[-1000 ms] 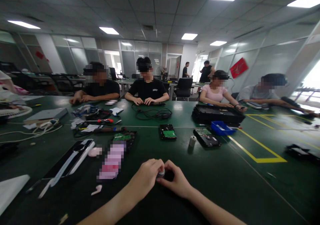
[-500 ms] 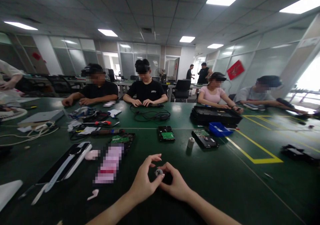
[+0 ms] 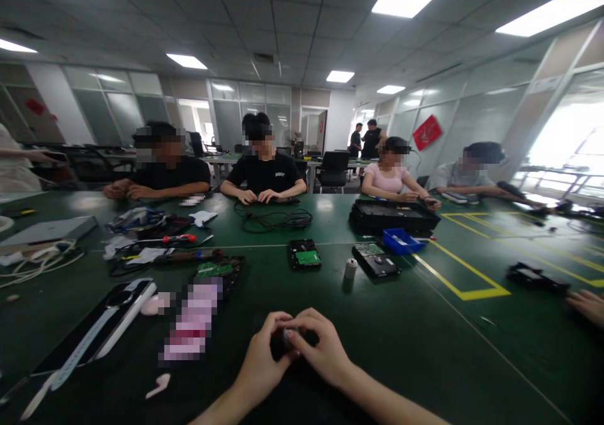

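My left hand (image 3: pixel 265 352) and my right hand (image 3: pixel 325 349) meet low in the middle of the head view, fingers closed around a small round metal part (image 3: pixel 287 334). The right thumb lies across that part. Curled fingers hide most of its body, so its full shape cannot be made out. Beyond the hands on the table stands a silver metal cylinder (image 3: pixel 350 268), upright. Beside it lies a hard drive (image 3: pixel 377 261), and another hard drive with a green circuit board (image 3: pixel 305 255) is further left.
A phone with a blurred pink screen (image 3: pixel 193 318), an earbud (image 3: pixel 158 386), and a smartwatch (image 3: pixel 117 297) lie to the left. Cables and a red screwdriver (image 3: pixel 179 239) are behind them. A blue tray (image 3: pixel 403 241) sits back right. Several people sit opposite; another person's hand (image 3: pixel 587 305) enters at right.
My left fingers, spread and raised before, have come down and closed in around the small part with the right hand. The view has turned slightly right. Another person's hand has appeared at right.
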Available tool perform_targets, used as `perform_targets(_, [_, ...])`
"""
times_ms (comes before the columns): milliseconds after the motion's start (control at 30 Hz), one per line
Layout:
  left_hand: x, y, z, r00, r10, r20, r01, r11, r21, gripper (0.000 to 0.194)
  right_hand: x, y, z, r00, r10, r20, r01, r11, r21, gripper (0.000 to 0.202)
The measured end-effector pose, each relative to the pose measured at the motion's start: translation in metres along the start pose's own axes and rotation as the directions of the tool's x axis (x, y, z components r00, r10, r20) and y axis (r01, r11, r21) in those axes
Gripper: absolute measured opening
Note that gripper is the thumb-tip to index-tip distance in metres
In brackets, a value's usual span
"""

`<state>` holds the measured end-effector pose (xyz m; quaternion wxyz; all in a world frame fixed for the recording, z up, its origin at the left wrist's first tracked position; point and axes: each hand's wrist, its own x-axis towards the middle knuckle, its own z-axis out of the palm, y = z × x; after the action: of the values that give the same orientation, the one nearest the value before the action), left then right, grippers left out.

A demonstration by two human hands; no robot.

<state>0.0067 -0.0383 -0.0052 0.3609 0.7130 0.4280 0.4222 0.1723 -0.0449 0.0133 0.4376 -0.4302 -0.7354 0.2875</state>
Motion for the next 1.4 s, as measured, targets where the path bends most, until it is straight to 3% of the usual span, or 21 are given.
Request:
perform_targets(100, [-0.001, -0.002, 0.001, 1.0, -0.019, -0.002, 0.019, 1.0, 0.001, 0.044, 0.003, -0.006, -0.001, 0.998, 0.055, -0.011, -0.055, 0.995, -0.08, 0.014])
perform_targets(267, [0.0, -0.002, 0.002, 0.999, -0.034, -0.012, 0.034, 0.999, -0.009, 0.045, 0.013, -0.016, -0.007, 0.999, 0.045, -0.02, -0.047, 0.99, -0.132, 0.008])
perform_targets(400, [0.0, 0.001, 0.002, 0.998, -0.057, -0.013, 0.057, 0.998, 0.013, 0.047, 0.012, -0.009, -0.046, 0.996, 0.058, -0.07, -0.067, 0.988, -0.14, 0.016])
perform_targets(533, [-0.001, 0.003, 0.0, 0.998, -0.069, -0.01, 0.069, 0.997, 0.036, 0.047, -0.009, 0.02, -0.091, 0.993, 0.112, -0.04, -0.118, 0.97, -0.214, 0.011])
perform_targets(667, [-0.002, 0.003, -0.001, 0.997, -0.075, -0.005, 0.076, 0.996, 0.044, 0.046, -0.032, 0.044, -0.102, 0.981, 0.184, 0.055, -0.144, 0.893, -0.426, 0.013])
perform_targets(833, [-0.002, -0.002, 0.0, 0.998, -0.065, -0.004, 0.065, 0.997, 0.042, 0.047, -0.037, 0.047, -0.101, 0.979, 0.189, 0.073, -0.132, 0.869, -0.476, 0.016])
perform_targets(933, [-0.002, -0.003, 0.001, 0.998, -0.069, 0.007, 0.068, 0.996, 0.05, 0.046, -0.03, 0.04, -0.096, 0.988, 0.152, 0.041, -0.125, 0.915, -0.384, 0.01])
perform_targets(1100, [-0.001, -0.001, 0.001, 0.997, -0.073, 0.016, 0.072, 0.997, 0.035, 0.045, -0.005, 0.009, -0.058, 0.997, 0.076, -0.011, -0.077, 0.987, -0.143, 0.019])
perform_targets(1267, [-0.001, 0.0, 0.001, 0.999, -0.036, 0.005, 0.036, 0.999, -0.007, 0.044, 0.014, -0.017, -0.016, 0.995, -0.029, 0.099, 0.038, 0.996, -0.085, 0.015])
perform_targets(1400, [0.0, 0.0, 0.002, 1.0, -0.014, 0.008, 0.014, 0.999, -0.033, 0.044, 0.015, -0.015, -0.007, 0.991, -0.061, 0.123, 0.073, 0.992, -0.1, 0.017])
